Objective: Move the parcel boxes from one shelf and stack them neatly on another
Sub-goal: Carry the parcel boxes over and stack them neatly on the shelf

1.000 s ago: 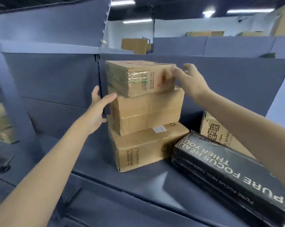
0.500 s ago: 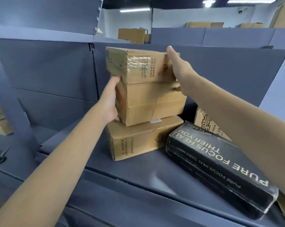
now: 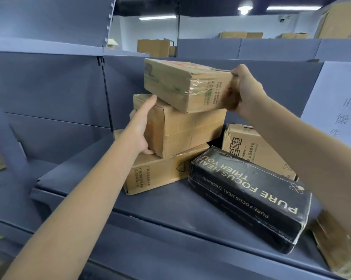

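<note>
Up top, tilted taped brown parcel box [image 3: 182,85], right hand [image 3: 244,91] gripping its end, left hand [image 3: 142,126] flat against middle box [image 3: 182,132]

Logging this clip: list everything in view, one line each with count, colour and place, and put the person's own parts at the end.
top box: 1, brown with clear tape, tilted atop the stack, right end held
middle box: 1, brown, under the top box
bottom box: 1, brown, on the shelf under the stack
black box: 1, black with white lettering, lying right of the stack
printed box: 1, brown, behind the black box
shelf: 1, grey-blue, bearing all these
far boxes: several, brown, on background shelving
left hand: 1, flat against the middle box's left side
right hand: 1, gripping the top box's right end
</note>
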